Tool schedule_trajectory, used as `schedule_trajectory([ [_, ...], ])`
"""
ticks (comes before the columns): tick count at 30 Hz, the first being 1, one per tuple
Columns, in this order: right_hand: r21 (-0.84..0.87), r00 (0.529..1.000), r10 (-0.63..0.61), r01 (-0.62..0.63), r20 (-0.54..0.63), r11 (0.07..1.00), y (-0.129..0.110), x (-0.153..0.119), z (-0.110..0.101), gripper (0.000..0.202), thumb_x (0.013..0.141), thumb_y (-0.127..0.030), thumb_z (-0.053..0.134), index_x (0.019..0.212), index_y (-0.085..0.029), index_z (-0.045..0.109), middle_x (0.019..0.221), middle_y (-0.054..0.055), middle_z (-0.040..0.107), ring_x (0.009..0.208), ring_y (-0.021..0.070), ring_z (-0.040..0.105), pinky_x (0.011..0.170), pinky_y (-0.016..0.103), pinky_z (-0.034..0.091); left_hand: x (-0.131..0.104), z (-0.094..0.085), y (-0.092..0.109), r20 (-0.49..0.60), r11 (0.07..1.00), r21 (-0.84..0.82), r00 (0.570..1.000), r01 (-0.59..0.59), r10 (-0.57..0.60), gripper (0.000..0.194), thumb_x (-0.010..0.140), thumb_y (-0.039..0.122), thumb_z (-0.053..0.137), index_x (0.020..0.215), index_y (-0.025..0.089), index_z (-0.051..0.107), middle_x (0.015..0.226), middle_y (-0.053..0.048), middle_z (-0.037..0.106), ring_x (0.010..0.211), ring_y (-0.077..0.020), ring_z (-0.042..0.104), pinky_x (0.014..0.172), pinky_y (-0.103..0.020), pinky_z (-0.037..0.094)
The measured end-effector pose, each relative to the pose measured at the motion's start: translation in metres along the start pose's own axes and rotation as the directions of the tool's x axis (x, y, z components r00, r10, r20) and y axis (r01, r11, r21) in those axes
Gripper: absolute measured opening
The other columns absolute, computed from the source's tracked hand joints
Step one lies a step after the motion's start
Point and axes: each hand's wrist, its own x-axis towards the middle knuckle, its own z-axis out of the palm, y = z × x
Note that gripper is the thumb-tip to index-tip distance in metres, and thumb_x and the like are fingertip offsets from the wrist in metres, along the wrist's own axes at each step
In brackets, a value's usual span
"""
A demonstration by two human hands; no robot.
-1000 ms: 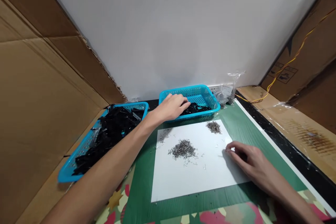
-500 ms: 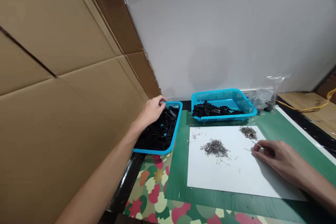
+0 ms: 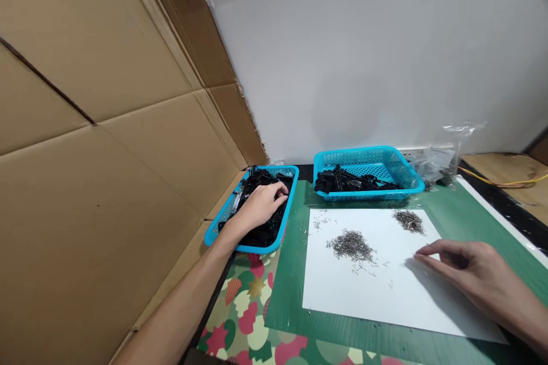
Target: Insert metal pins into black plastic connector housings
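Over the left blue basket point(image 3: 280, 238), my left hand point(image 3: 263, 205) reaches into a heap of small black plastic parts point(image 3: 263, 234). Its fingers are curled with thumb and forefinger close together; whatever lies between them is hidden. My right hand point(image 3: 475, 268) hovers above the right side of a white paper sheet point(image 3: 355, 293), thumb and forefinger pinched. A thin metal tool point(image 3: 430, 246) barely shows at those fingertips, too fine to name. A pile of small bent metal wire pieces point(image 3: 351, 245) lies mid-sheet, and a smaller metal pile point(image 3: 409, 221) sits at its upper right.
Behind the paper stands a second blue basket point(image 3: 372, 195) with more black parts point(image 3: 351, 179). Clear plastic bags point(image 3: 439, 165) rest to its right. A tall cardboard panel point(image 3: 107, 182) walls off the left side. Green sheeting point(image 3: 286, 296) lies under the paper.
My left hand has moved down and toward me within the left basket, uncovering its far end. My right hand has shifted slightly right and down, and the thin tool shows less.
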Motion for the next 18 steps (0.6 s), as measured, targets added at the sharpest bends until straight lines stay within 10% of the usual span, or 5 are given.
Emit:
schedule_trajectory([
  [11,0.039,0.994,0.000,-0.004,0.105,0.999,0.000,-0.002,0.008,0.048,0.088,-0.064,0.060,0.082,-0.021,0.082,0.055,0.003,0.058,0.052,0.0183,0.052,0.047,0.028,0.037,-0.004,-0.013,-0.020,-0.366,0.996,-0.006,0.927,0.091,-0.087,0.024,0.104,0.038,0.051,0.097,0.021,0.067,0.095,-0.006,0.077,0.080,-0.0219,0.068,0.076,-0.031,0.045],
  [14,0.045,0.996,-0.015,0.011,0.091,0.999,0.002,-0.003,0.010,0.047,0.089,-0.062,0.060,0.083,-0.021,0.081,0.055,0.002,0.058,0.051,0.0175,0.052,0.047,0.027,0.036,-0.002,-0.010,-0.013,-0.334,0.957,-0.286,0.931,0.049,-0.147,0.026,0.104,0.046,0.050,0.097,0.021,0.056,0.088,-0.004,0.077,0.060,-0.0153,0.061,0.068,-0.029,0.046],
  [18,0.058,0.998,-0.025,0.022,0.053,0.998,0.003,-0.002,0.011,0.045,0.089,-0.060,0.062,0.083,-0.020,0.081,0.054,0.001,0.054,0.051,0.0162,0.049,0.047,0.026,0.034,0.002,-0.001,0.008,-0.155,0.656,-0.755,0.972,0.000,-0.178,0.041,0.095,0.059,0.063,0.099,0.022,0.046,0.088,-0.005,0.078,0.052,-0.0120,0.059,0.054,-0.024,0.041],
])
